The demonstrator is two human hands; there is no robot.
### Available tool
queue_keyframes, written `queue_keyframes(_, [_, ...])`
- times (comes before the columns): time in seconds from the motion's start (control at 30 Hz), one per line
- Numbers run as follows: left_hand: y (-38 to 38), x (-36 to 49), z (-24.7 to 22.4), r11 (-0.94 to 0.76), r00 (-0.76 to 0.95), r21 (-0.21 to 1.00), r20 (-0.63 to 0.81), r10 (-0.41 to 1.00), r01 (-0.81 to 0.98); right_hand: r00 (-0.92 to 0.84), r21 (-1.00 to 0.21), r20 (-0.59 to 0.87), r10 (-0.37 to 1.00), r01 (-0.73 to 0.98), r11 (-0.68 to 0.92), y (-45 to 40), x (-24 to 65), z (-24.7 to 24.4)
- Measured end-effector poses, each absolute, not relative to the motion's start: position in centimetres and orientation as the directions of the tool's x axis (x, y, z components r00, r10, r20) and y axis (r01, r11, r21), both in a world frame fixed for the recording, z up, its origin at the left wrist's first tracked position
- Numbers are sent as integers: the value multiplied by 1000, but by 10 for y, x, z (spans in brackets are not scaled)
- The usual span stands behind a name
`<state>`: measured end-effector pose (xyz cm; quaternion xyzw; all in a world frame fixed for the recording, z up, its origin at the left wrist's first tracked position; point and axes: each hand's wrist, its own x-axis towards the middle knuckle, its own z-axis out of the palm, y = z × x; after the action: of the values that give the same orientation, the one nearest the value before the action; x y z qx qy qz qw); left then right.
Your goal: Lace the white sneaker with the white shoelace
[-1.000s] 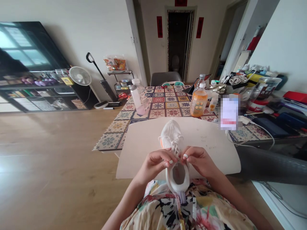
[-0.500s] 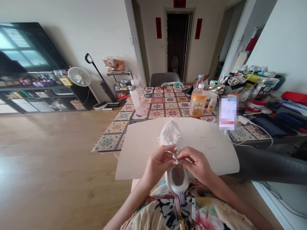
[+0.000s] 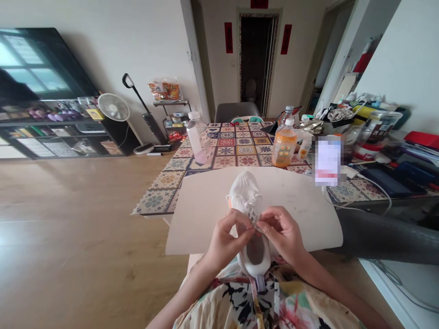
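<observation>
A white shoe [image 3: 244, 186] lies on a large pale sheet [image 3: 202, 205], its toe pointing away from me and its heel near my lap. My left hand [image 3: 230, 234] is at the left of the shoe's tongue, thumb and fingers pinched on the white lace [image 3: 253, 215]. From the right, my right hand [image 3: 281, 230] pinches the lace too, its fingertips touching or nearly touching those of my left hand. The lace ends between the fingers are too small to make out. Below the hands the shoe's opening shows.
On the patterned tablecloth [image 3: 154, 201] stand a pink-liquid bottle [image 3: 199, 141], an orange drink bottle [image 3: 284, 145] and a clear bottle behind it. A blurred phone [image 3: 327, 161] with white cables is at the right, beside dark cases [image 3: 384, 180] and piled items. A fan [image 3: 114, 108] stands far left.
Both hands' fingertips have come closer together, low on the tongue, and the raised lace piece between them is now mostly hidden. More of the crossed lacing shows above them.
</observation>
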<state>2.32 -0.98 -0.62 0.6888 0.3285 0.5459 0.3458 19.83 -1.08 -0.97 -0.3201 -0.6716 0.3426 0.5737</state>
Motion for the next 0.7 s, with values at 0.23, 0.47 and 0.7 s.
queue_keyframes(0.23, [-6, 22, -11, -591, 167, 806, 577, 799, 41, -342, -584, 658, 671, 332, 741, -7, 209, 1])
queue_keyframes(0.47, [-8, 21, -10, -458, 186, 888, 456, 870, -36, -444, -800, 425, 789, 224, 556, -8, 209, 2])
queue_keyframes(0.7, [-8, 21, -8, -251, 181, 961, 269, 946, -121, -394, -340, 753, 527, 453, 824, -7, 207, -3])
